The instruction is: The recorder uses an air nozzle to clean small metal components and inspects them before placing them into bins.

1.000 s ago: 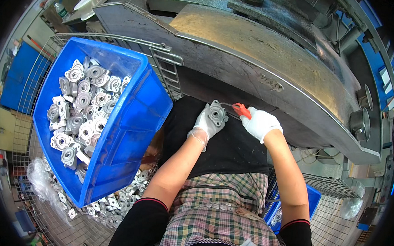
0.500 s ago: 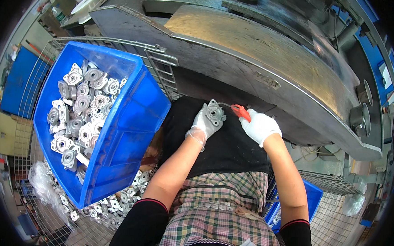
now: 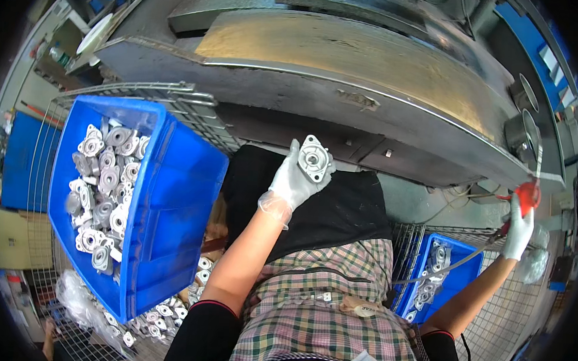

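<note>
- The left hand [image 3: 293, 179], in a white glove, had its fingers curled around 1 metal part [image 3: 313, 159], palm beneath it.
- That part lay over the black cloth [image 3: 346, 213] on the lap, with its 2 end holes and round middle facing up.
- The right hand [image 3: 519, 232], also gloved, was wrapped around a red tool [image 3: 527, 195], far out to the right and well apart from the left hand.
- A grey hose [image 3: 454, 263] ran from near the right hand across the small blue bin [image 3: 471, 254], which held more metal parts.
- To the left, a large blue bin [image 3: 177, 201] stood tilted, heaped with similar parts [image 3: 107, 177].
- Loose pieces [image 3: 157, 321] and a clear plastic bag [image 3: 81, 300] lay near its lower end.
- On the far side stretched a workbench [image 3: 348, 49], with 2 metal cups [image 3: 518, 132] at its right end.
</note>
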### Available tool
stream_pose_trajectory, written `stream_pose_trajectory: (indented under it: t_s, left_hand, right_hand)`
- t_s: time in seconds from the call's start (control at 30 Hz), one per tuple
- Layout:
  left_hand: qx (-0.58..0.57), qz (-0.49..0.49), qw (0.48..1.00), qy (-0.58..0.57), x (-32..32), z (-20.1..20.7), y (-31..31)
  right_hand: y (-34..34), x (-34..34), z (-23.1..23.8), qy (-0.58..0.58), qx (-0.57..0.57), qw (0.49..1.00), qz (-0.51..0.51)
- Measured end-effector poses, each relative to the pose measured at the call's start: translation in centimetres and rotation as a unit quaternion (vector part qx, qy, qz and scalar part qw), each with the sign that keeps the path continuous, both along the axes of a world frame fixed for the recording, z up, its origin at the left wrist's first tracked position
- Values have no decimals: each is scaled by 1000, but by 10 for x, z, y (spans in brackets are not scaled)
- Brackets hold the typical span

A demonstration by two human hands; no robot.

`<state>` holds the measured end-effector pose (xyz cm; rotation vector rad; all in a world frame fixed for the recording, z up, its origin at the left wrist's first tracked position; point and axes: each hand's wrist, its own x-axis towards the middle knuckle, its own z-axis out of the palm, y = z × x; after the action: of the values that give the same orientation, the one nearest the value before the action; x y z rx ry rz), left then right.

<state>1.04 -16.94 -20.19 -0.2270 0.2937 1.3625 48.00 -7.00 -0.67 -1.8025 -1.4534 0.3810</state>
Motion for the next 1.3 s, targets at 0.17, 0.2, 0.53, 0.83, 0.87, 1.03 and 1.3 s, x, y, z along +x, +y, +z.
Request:
stream_pose_trajectory:
  t_s: [0.17,0.2,0.53,0.83,0.87,1.03,1.3]
  left_hand:
    - [57,-55,997,-13,33,28,7]
    - [55,-65,996,9,42,35,9]
    - [144,-189,934,267,135,68,13]
    - [132,-317,755,559,146,67,8]
    - [126,-292,754,574,134,69,8]
    - [78,-191,705,678,59,108,-1]
    - [4,-3,639,769,-59,179,-70]
  right_hand:
    - [24,167,-57,-107,126,977,-136]
    - [18,187,-64,-220,98,952,-187]
    - [-86,-119,-76,134,-65,950,273]
    - [-94,-27,-153,-32,-143,975,169]
    - [-94,-12,-142,8,-190,967,167]
    - [-84,51,-137,-232,-369,899,-44]
    - [-28,-37,-52,-120,-166,939,277]
